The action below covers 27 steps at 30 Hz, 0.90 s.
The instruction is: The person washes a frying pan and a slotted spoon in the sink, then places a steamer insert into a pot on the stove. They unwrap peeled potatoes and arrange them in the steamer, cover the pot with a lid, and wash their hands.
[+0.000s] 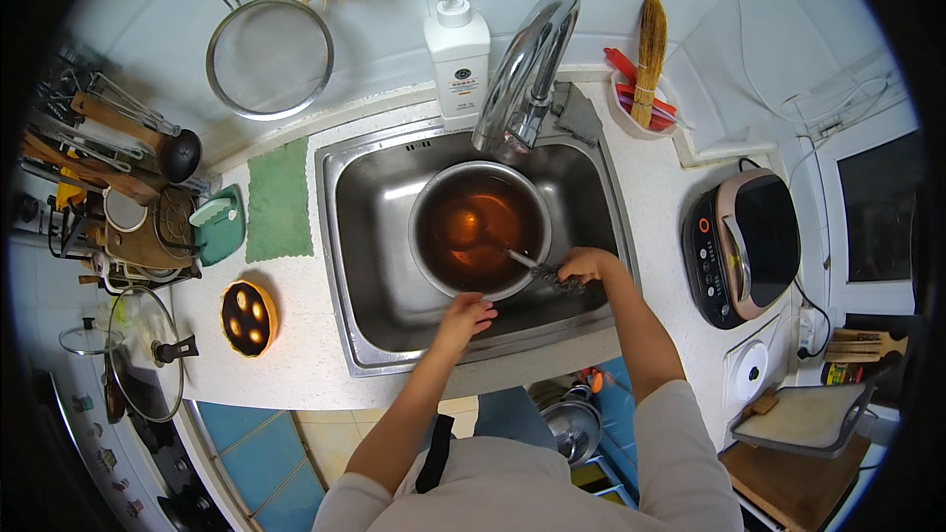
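A round metal pot (pixel 416 218) stands in the stainless steel sink (pixel 377 295) under the faucet, holding reddish-brown liquid (pixel 491 225). Bright round patches show in the liquid; whether they are reflections or things below the surface I cannot tell. My right hand (pixel 585 264), at the pot's right, grips a dark grey scourer (pixel 556 278), apparently steel wool. A thin silvery rod or handle (pixel 521 258) extends from the scourer over the pot's rim. My left hand (pixel 467 319) is at the pot's near rim, fingers apart and holding nothing; contact with the rim is unclear.
A chrome faucet (pixel 528 66) arches over the sink, beside a white pump bottle (pixel 458 63). Leftward are a green cloth (pixel 278 199) and an orange-rimmed dish (pixel 272 310). A brush (pixel 650 52) stands in a container behind right; an electric appliance (pixel 746 247) sits on the right counter.
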{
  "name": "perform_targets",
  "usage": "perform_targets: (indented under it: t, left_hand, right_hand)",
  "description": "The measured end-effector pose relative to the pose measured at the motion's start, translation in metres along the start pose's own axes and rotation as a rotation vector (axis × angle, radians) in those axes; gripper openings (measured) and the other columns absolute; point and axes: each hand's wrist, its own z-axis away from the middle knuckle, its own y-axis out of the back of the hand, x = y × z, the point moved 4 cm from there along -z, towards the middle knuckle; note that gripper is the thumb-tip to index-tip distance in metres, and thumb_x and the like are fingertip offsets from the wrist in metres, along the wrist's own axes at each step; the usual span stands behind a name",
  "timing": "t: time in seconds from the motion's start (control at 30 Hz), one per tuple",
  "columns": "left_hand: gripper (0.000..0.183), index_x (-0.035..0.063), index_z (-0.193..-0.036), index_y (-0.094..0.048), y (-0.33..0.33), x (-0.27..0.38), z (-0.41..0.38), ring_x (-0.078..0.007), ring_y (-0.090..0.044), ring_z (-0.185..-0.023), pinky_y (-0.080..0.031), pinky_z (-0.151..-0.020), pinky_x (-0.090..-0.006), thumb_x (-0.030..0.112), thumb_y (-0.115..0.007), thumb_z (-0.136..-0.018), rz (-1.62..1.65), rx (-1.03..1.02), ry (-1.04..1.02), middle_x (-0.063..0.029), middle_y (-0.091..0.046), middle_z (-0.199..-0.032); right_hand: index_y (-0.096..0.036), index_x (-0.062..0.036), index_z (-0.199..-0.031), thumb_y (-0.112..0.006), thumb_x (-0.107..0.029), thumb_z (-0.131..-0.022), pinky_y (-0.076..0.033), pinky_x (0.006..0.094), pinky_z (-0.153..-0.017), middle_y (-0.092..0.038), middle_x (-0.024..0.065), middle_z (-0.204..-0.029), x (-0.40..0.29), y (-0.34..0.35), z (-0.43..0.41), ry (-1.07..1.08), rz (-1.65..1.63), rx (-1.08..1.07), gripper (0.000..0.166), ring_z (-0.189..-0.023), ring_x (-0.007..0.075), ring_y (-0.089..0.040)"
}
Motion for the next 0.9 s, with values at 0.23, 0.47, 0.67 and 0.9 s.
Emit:
perform_targets:
  t: [0.23,0.47,0.67,0.9]
  left_hand:
    - [0.028,0.0018,-0.098,-0.048,-0.035,-0.041,-0.057,-0.0203,-0.055,-0.080,-0.045,-0.073,-0.0309,0.025,-0.047,-0.082,0.346,0.081,0.307,-0.0094,-0.055,-0.089]
    - [0.014,0.0025,-0.083,-0.049,0.003,-0.007,0.003,-0.0131,-0.050,-0.057,-0.043,-0.051,-0.0250,0.016,-0.046,-0.081,0.366,-0.032,0.253,-0.0046,-0.051,-0.068]
    - [0.017,-0.0019,-0.089,-0.048,0.028,0.029,0.078,-0.0146,-0.050,-0.054,-0.044,-0.047,-0.0269,0.013,-0.048,-0.080,-0.153,0.079,0.249,-0.0055,-0.049,-0.068]
    - [0.036,-0.0011,-0.105,-0.044,0.032,0.071,0.119,-0.0377,-0.056,-0.066,-0.045,-0.059,-0.0440,0.011,-0.053,-0.071,-1.372,0.440,-0.164,-0.0237,-0.057,-0.071]
  right_hand:
    - [-0.044,-0.0026,-0.117,-0.058,-0.012,-0.069,-0.042,0.0237,-0.067,-0.050,0.0064,-0.103,-0.044,-0.067,0.065,0.296,-0.316,-0.354,0.051,-0.086,0.0121,-0.048]
    - [-0.046,0.0027,-0.114,-0.049,0.001,-0.068,-0.040,0.0206,-0.076,-0.052,0.0058,-0.099,-0.065,-0.040,0.087,0.535,-0.631,-0.168,0.045,-0.086,0.0111,-0.049]
    - [-0.058,-0.0008,-0.094,-0.050,-0.001,-0.067,-0.043,0.0288,-0.074,-0.058,0.0107,-0.088,-0.071,-0.023,0.033,0.583,0.011,0.538,0.028,-0.080,0.0205,-0.055]
    - [-0.058,-0.0041,-0.082,-0.062,-0.007,-0.063,-0.043,0.0370,-0.076,-0.054,0.0140,-0.092,-0.064,-0.039,-0.036,0.616,0.429,0.818,0.020,-0.090,0.0296,-0.051]
